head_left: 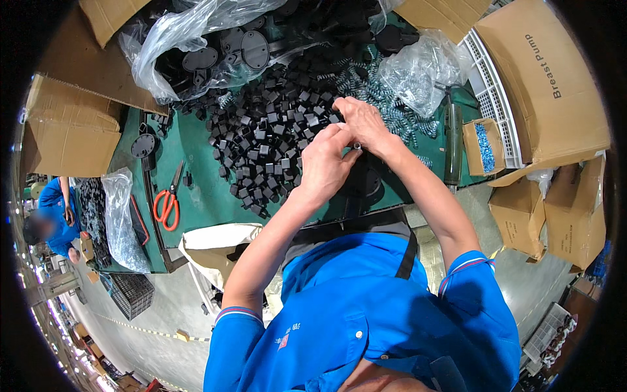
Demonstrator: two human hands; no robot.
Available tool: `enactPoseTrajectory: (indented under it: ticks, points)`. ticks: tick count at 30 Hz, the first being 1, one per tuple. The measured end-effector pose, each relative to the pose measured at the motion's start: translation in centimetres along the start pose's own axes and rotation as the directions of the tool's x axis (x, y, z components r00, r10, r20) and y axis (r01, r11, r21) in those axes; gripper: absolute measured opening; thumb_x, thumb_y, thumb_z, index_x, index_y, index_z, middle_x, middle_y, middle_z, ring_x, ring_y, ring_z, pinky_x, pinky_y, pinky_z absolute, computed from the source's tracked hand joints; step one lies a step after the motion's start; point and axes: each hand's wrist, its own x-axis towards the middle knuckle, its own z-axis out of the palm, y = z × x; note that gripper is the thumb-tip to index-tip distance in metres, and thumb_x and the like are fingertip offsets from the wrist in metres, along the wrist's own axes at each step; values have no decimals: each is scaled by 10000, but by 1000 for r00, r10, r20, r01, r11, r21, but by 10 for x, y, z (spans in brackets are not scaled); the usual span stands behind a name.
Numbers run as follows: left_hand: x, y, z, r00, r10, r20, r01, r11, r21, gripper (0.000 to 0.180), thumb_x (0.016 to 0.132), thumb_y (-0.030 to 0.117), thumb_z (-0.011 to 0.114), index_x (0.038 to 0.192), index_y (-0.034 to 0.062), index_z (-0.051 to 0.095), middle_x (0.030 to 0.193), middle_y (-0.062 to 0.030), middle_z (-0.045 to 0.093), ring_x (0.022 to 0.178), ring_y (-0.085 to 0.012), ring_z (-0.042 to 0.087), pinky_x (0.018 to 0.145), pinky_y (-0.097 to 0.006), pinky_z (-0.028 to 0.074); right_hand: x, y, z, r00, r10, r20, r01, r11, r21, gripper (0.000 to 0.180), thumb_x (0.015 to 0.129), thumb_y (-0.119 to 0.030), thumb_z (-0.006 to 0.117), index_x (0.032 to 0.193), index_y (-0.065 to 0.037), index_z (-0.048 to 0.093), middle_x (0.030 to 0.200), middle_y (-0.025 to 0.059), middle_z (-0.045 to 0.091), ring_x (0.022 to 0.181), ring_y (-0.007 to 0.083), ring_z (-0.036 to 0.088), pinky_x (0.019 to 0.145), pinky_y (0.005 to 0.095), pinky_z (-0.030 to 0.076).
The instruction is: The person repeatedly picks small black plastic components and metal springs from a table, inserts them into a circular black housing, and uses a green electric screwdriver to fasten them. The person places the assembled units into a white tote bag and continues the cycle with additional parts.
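Observation:
My left hand (324,160) and my right hand (363,123) meet over the green table (202,189), fingertips pinched together around a small part (356,145) that is mostly hidden by the fingers. Which hand bears it I cannot tell. Just left of the hands lies a heap of several small black square plastic pieces (264,140). A pile of metal coil springs (379,98) lies beyond and to the right of my right hand. A dark round part (369,179) sits under my wrists.
Orange-handled scissors (167,202) lie at the table's left. Clear bags of black round parts (215,49) and springs (421,68) sit at the back. Cardboard boxes (548,85) surround the table; a small box of blue pieces (482,147) stands right. Another person in blue (52,219) works far left.

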Motion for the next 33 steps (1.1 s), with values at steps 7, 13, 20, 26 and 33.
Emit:
enactPoseTrajectory:
  ticks: [7, 13, 20, 26, 33]
  points:
    - [6, 8, 5, 994, 27, 102, -51, 968, 244, 241, 732, 91, 734, 959, 74, 657, 894, -87, 596, 831, -300, 615, 707, -404, 512, -13, 20, -17, 999, 3, -45, 18, 893, 449, 257, 721, -96, 672, 924, 35, 582, 861, 173, 614, 708, 278, 636, 642, 377, 510]
    - [-4, 0, 11, 992, -102, 71, 85, 973, 214, 188, 750, 102, 728, 920, 79, 649, 878, -86, 596, 808, -299, 627, 684, -400, 504, -68, 7, -56, 985, 147, -87, -21, 606, 795, 268, 773, 61, 689, 1019, 15, 594, 922, 45, 640, 804, 85, 642, 703, 238, 532]
    - [-6, 1, 13, 981, -175, 88, 158, 973, 167, 169, 751, 121, 736, 883, 62, 649, 853, -94, 610, 780, -299, 633, 682, -400, 498, -91, 0, -58, 984, 68, -165, 95, 585, 806, 394, 788, 112, 650, 1170, 32, 597, 1048, 67, 616, 859, 109, 655, 752, 235, 544]
    - [1, 3, 16, 973, -193, 129, 162, 962, 219, 165, 753, 154, 725, 839, 39, 645, 854, -118, 635, 804, -318, 642, 690, -418, 496, -96, -9, -52, 970, 243, -22, -60, 324, 944, 237, 809, 69, 669, 1039, 25, 640, 980, 58, 649, 768, 97, 643, 697, 218, 529]
    - [2, -2, 18, 977, -184, 110, 161, 967, 197, 168, 733, 144, 727, 840, 43, 644, 863, -122, 635, 798, -335, 638, 694, -438, 496, -90, -8, -56, 989, 114, -91, -2, 631, 776, 295, 850, 38, 627, 1144, 29, 632, 1128, 95, 669, 1011, 150, 642, 897, 269, 503]
